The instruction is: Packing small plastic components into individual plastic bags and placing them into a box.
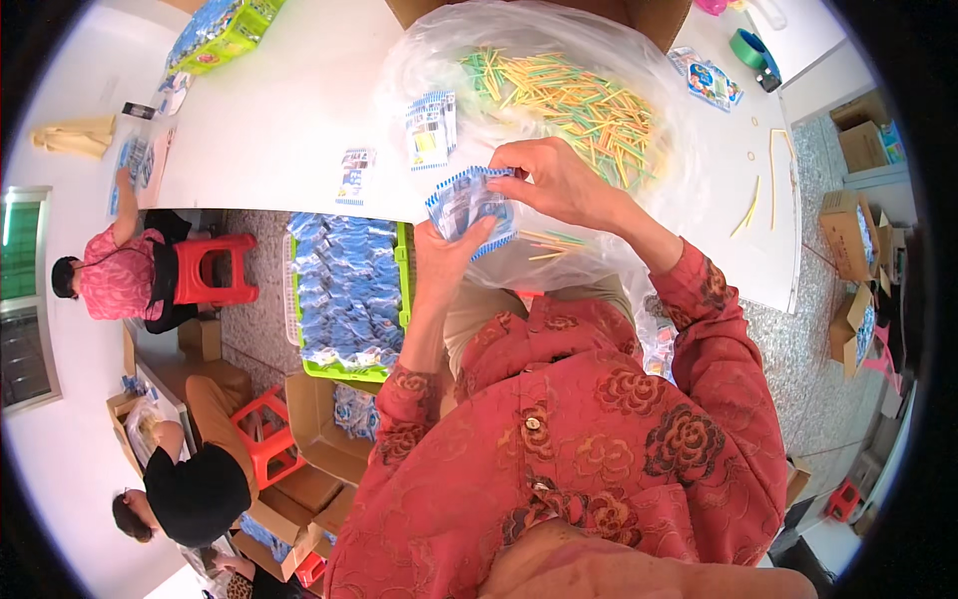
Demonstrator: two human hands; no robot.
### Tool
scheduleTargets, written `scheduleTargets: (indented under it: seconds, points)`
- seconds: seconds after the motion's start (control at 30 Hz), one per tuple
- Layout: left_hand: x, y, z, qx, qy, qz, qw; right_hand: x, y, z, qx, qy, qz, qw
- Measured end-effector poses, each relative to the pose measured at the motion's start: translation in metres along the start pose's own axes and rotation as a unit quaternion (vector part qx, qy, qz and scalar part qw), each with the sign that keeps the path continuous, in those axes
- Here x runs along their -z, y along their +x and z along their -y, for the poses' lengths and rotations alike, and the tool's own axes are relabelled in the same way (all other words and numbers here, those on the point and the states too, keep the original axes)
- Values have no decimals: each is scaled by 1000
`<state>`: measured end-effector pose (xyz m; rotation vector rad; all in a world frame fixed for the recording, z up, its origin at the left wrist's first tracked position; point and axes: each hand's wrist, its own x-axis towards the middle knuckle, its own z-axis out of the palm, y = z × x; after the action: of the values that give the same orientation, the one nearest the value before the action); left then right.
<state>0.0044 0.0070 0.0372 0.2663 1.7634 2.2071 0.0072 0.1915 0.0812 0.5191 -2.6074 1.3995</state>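
Observation:
Over the table's near edge I hold a small blue and white plastic packet (461, 205) with clear, zigzag-cut edges. My left hand (451, 258) is closed round its lower side, thumb across the front. My right hand (559, 182) pinches the packet's upper right corner between thumb and fingers. Just beyond, a large clear plastic bag (429, 60) lies spread open with many thin yellow and green sticks (589, 110) in it. A few more sticks (552, 245) lie in the bag's near fold, beside my hands. Several similar packets (431, 130) lie left of the bag.
A green crate (349, 290) full of blue packets stands left of my lap. Another green crate (225, 35) sits at the table's far left. Green tape (748, 48) and loose sticks (750, 205) lie at the right. Two people (115, 265) work at left near red stools (215, 270).

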Motion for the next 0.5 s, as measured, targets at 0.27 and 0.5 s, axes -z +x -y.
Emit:
scheduleTargets:
  seconds: [0.27,0.5]
  points:
    - [3,-1,-4,-1,51,-2,999,-4,-5,7,28,2,-19,999]
    - [-7,-1,-6,-10,-46,-31,998,0,-14,21,36,63,-87,994]
